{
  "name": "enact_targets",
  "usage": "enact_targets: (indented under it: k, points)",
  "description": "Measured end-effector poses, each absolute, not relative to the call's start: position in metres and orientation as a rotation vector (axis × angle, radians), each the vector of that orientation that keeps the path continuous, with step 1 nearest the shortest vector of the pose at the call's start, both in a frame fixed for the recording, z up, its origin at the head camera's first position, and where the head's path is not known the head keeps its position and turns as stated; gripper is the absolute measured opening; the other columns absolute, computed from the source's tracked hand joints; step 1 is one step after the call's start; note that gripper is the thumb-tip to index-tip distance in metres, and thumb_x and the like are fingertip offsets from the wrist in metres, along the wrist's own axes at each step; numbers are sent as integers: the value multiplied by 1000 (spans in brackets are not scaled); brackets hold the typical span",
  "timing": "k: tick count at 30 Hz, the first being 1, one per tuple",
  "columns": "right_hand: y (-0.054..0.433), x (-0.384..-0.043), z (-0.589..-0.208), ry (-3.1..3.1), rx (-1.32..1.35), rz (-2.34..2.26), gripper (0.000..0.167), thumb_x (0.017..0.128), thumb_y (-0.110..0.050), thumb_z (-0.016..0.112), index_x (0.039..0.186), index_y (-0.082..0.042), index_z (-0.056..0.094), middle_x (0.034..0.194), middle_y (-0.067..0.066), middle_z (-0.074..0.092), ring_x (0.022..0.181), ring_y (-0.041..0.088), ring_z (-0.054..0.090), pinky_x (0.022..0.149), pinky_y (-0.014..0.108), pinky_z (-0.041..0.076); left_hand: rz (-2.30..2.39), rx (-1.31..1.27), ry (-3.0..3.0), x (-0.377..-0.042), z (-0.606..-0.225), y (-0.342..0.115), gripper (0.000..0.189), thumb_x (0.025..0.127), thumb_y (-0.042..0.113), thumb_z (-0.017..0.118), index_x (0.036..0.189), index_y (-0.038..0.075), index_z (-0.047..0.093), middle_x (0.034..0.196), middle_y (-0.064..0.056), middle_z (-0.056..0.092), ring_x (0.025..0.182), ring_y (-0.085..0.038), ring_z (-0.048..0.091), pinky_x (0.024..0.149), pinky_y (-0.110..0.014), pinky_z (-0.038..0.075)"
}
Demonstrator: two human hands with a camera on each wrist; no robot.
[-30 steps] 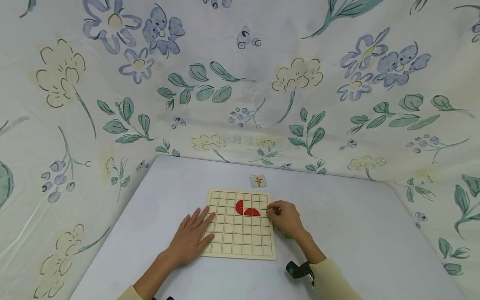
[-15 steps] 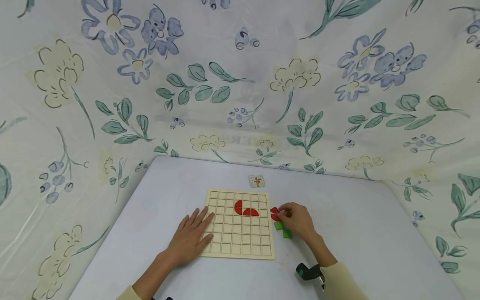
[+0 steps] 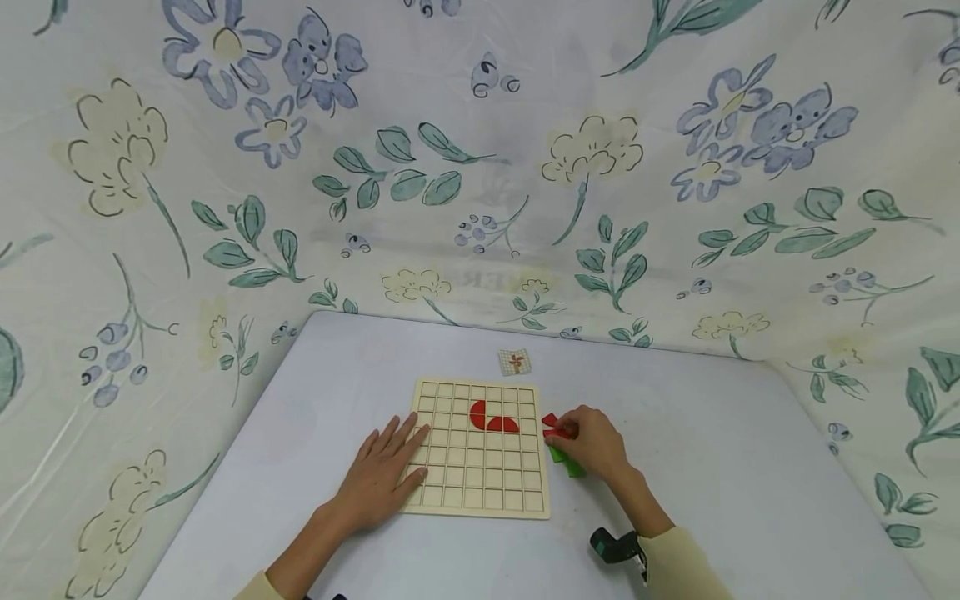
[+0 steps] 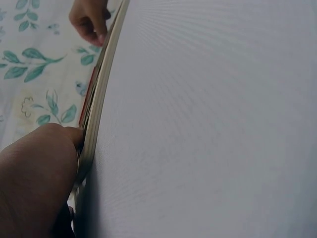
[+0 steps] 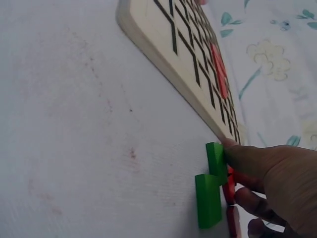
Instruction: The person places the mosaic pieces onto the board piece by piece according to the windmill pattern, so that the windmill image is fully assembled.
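A pale wooden board (image 3: 480, 467) with a square grid lies on the table. Two red rounded pieces (image 3: 502, 425) sit in its upper cells. My left hand (image 3: 384, 479) rests flat on the board's left edge, fingers spread. Just off the right edge, my right hand (image 3: 592, 442) pinches a red piece (image 3: 556, 432) between thumb and fingertips, low over the table. Another red piece (image 3: 550, 419) lies just beyond the fingers. Green blocks (image 5: 208, 201) lie beside the thumb in the right wrist view, partly covered by the hand in the head view.
A small card (image 3: 515, 362) with a grid and a reddish-brown figure lies behind the board. The white table (image 3: 697, 450) extends to both sides. Flowered cloth (image 3: 480, 192) hangs behind it.
My right hand has moved right, off the board's edge, to the loose pieces, and its fingers have come together on a red one. The left hand stays in place.
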State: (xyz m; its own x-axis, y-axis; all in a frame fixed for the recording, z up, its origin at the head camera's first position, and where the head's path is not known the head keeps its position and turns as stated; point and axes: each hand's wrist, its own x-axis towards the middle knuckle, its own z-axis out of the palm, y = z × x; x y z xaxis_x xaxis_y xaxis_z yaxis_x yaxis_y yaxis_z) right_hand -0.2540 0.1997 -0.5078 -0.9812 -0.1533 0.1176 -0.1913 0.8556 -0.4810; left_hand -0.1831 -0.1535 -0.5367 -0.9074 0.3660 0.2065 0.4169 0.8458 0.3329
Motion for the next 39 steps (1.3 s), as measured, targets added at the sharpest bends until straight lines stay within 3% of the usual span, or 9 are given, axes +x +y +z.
enact_targets:
  k: [7,16,20,26,31,39]
  points:
    - [200,-254,-503,-3010,331,739,28,76,-25,86,93,-7,73,78,-3,57,72,14,50,61,29,45,-574,-614,-2885,-182,-536,-153,62,101,38,52,153,10,36,160,-12,23,147,-36,17,113,-58,15]
    - [201,-250,-507,-2882,343,1146,17,79,-9,83,84,-12,67,74,-5,60,68,13,53,60,27,47,-597,-615,-2883,-182,-537,-153,61,101,39,51,153,10,36,161,-12,22,147,-36,16,114,-58,14]
    - [200,-252,-509,-2791,355,1268,13,83,-3,79,91,-11,71,85,-4,66,72,14,56,63,26,49,-599,-617,-2865,-182,-539,-154,61,101,38,51,153,10,36,160,-13,23,146,-37,18,113,-58,15]
    - [193,-253,-507,-2686,428,1357,24,83,8,74,102,-7,71,96,0,68,86,15,65,75,28,56,-597,-616,-2847,-184,-541,-154,60,101,37,52,153,10,37,160,-12,25,146,-37,19,113,-58,15]
    - [180,-251,-502,-2686,466,1384,27,79,9,76,103,-2,71,92,3,68,82,16,66,72,26,56,-601,-611,-2863,-183,-538,-154,61,101,37,53,152,10,37,160,-12,25,146,-36,19,113,-58,15]
    - [159,-251,-497,-2746,511,1452,15,81,5,76,94,-3,76,91,2,71,75,13,66,69,24,56,-585,-613,-2884,-183,-535,-154,62,100,38,54,152,9,38,160,-12,24,146,-37,18,113,-59,17]
